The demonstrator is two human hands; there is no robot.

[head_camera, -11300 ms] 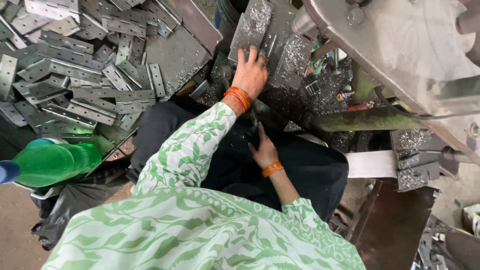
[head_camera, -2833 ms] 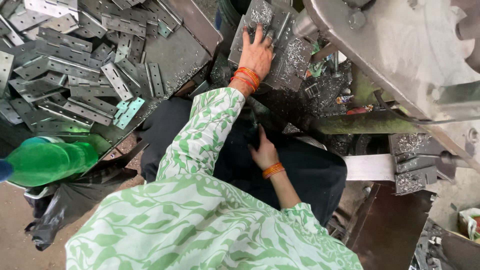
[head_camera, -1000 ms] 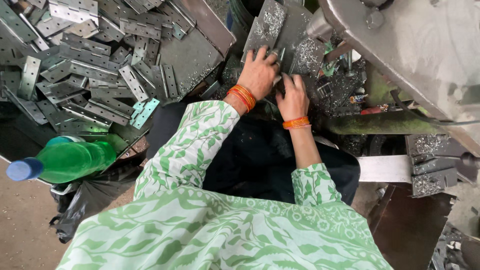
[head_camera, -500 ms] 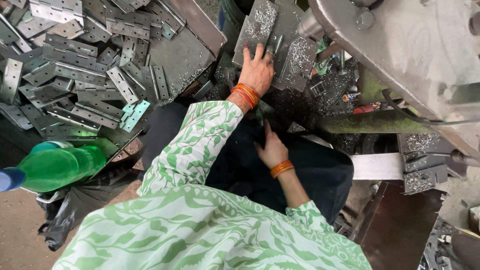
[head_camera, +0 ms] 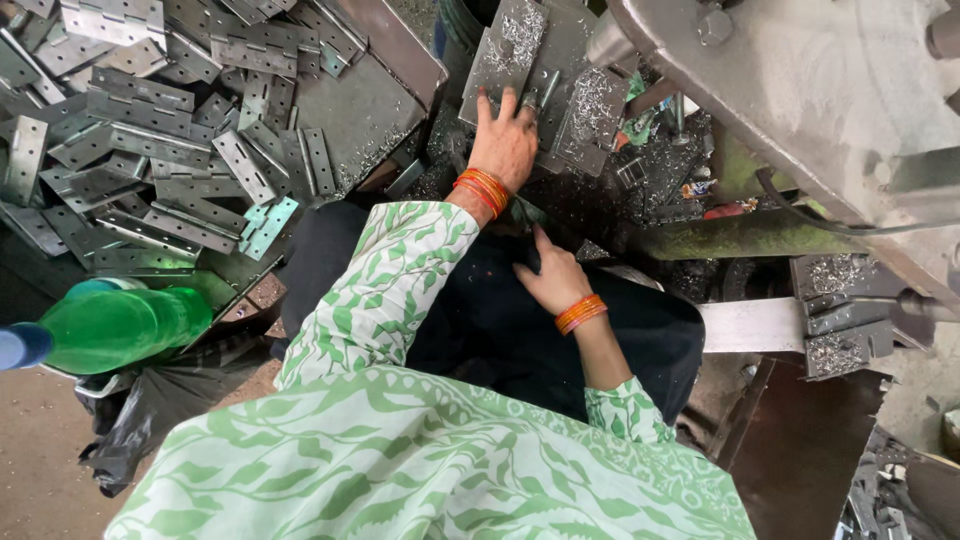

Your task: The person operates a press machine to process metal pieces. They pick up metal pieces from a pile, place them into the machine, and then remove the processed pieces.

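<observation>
My left hand (head_camera: 508,140) reaches forward with its fingers spread flat on a grey metal plate (head_camera: 515,40) dusted with swarf, at the machine's work area. Orange bangles ring that wrist. My right hand (head_camera: 552,280), also with orange bangles, rests low on the dark cloth over my lap (head_camera: 640,330). Its fingers curl into the cloth, and whether they hold anything is hidden. A second swarf-covered plate (head_camera: 592,110) lies just right of my left hand.
A tray (head_camera: 370,95) at the upper left is heaped with several grey metal hinges (head_camera: 150,150). A green plastic bottle (head_camera: 115,325) lies at the left. The big grey machine body (head_camera: 800,90) fills the upper right, with a metal bracket (head_camera: 840,330) below it.
A second ago my right hand was up beside the left at the plates; it has dropped back to my lap. My left hand stays on the plate.
</observation>
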